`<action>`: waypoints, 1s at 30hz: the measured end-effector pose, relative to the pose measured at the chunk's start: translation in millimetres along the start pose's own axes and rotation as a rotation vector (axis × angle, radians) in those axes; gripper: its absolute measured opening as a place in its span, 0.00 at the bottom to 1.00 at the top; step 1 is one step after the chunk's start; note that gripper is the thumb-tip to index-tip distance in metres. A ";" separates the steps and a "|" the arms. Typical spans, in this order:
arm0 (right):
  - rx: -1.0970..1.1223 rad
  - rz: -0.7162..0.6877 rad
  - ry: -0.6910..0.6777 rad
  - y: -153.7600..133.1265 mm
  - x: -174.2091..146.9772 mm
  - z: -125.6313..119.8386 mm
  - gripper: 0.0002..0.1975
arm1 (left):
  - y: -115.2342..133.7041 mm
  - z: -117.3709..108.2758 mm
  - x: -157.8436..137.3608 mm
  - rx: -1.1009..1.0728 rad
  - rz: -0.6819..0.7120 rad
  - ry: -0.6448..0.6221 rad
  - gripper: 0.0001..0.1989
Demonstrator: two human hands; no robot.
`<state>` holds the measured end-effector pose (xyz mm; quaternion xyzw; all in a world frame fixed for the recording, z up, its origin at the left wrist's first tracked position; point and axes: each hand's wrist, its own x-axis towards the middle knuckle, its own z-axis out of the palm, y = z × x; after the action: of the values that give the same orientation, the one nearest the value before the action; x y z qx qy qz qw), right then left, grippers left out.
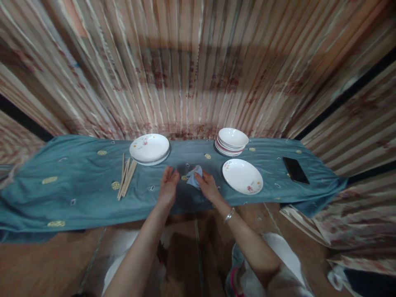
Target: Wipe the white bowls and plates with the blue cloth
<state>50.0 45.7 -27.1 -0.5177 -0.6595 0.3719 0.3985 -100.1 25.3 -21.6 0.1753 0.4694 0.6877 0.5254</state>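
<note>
Head view: white, flower-patterned, rounded ceramic plate [243, 177] lies just right of the right fingers. Left hand [168, 185], loosely half-curled, appears empty. Right hand [208, 184] pinches crumpled pale-blue cloth [194, 178] between thumb and fingers. Judged hazard: outward right-hand swing could knock the plate.

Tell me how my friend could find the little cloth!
Find the long teal table cover. Near its middle, the person's right hand holds the cloth. It is small, pale blue and crumpled, unlike the smooth white plate to its right.
</note>
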 end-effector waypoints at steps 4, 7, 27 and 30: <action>-0.005 0.007 -0.014 -17.0 28.8 29.7 0.22 | 24.3 -12.2 10.1 -0.043 0.020 0.079 0.27; -0.105 0.065 -0.087 -31.1 54.0 48.9 0.24 | 41.0 -20.2 18.5 -0.053 0.038 0.126 0.30; -0.500 0.202 -0.171 -53.0 159.3 97.3 0.14 | 68.3 -45.9 50.5 -0.048 0.146 0.108 0.29; -0.518 0.208 -0.176 -54.4 161.2 98.2 0.12 | 69.2 -44.7 49.5 -0.055 0.120 0.122 0.29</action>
<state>-84.0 185.8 4.8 -0.6330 -0.7077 0.2734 0.1539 -190.7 48.1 1.1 0.1466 0.4702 0.7399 0.4582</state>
